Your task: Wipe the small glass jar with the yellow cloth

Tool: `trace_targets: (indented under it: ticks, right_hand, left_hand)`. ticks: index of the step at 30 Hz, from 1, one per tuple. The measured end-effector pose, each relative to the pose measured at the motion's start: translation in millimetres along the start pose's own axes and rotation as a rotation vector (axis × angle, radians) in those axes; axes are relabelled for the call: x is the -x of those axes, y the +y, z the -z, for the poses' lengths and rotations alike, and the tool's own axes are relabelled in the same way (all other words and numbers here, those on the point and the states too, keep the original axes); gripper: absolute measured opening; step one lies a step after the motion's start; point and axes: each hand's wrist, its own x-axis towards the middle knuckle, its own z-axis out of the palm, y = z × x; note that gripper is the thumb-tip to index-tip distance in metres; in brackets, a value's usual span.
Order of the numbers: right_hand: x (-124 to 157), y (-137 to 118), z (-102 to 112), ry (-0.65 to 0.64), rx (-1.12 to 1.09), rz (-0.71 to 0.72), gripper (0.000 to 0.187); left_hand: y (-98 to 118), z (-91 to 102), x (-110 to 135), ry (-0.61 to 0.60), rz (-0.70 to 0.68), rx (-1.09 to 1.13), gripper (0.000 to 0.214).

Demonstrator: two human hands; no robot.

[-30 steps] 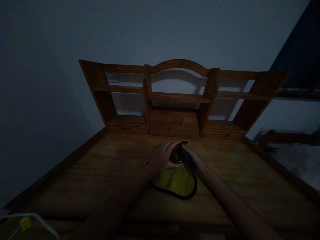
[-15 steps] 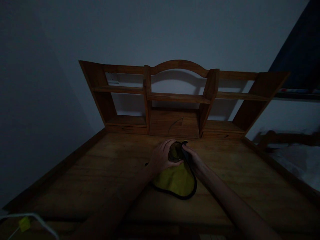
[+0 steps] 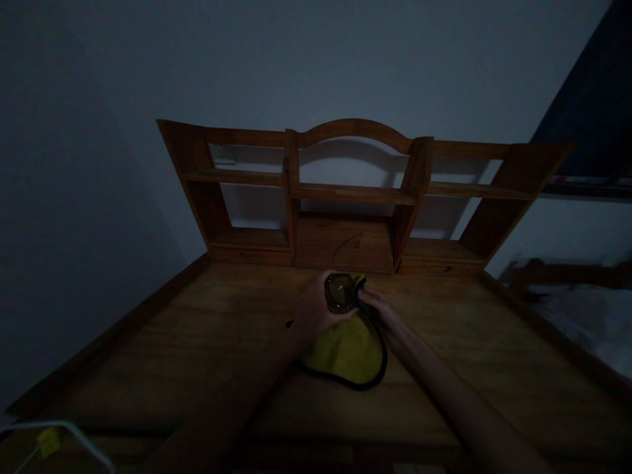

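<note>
A yellow cloth (image 3: 348, 352) with a black edge lies on the wooden desk (image 3: 197, 342), part of it lifted up between my hands. My left hand (image 3: 316, 309) is closed round a small dark rounded object (image 3: 340, 293), holding it above the cloth's far end. My right hand (image 3: 382, 313) is closed on the raised edge of the cloth beside that object. The light is dim, so I cannot make out what the dark object is.
A wooden shelf unit (image 3: 355, 194) with bare compartments stands at the back of the desk against the wall. A pale wire hanger with a yellow clip (image 3: 47, 438) shows at the lower left. A bed frame and bedding (image 3: 582, 303) lie to the right.
My left hand has drawn the dark object up and out of the cloth, so more of it shows. My right hand has shifted slightly with the cloth's edge.
</note>
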Motion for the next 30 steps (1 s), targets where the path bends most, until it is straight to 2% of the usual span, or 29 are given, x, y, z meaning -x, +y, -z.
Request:
trace_targets:
  ticks: [6,9,17,24,27,30]
  right_hand:
    - [0,1,0,-0.03,0.087,0.019,0.045]
    - [-2,3,1,0.034,0.096,0.005,0.049]
    - [-1,11,-2,0.158,0.107,0.062,0.04]
    - [-8,14,11,0.234,0.146,0.082,0.039]
    - [-11,14,15,0.28,0.189,0.09,0.039]
    - [-14,15,17,0.286,0.255,0.123,0.037]
  left_hand:
    - [-7,-4.1,0,-0.014,-0.002,-0.014,0.089]
    - [-11,-6.3,0,-0.009,-0.006,-0.018,0.091]
    - [-16,-13.8,-3,-0.009,-0.103,0.014,0.085]
    - [-10,-12.4,-1,-0.127,-0.195,-0.013,0.089]
    - [-14,-12.9,-4,-0.182,-0.221,0.007,0.085]
    - [-19,-13.9,-7,-0.207,-0.228,0.0,0.091]
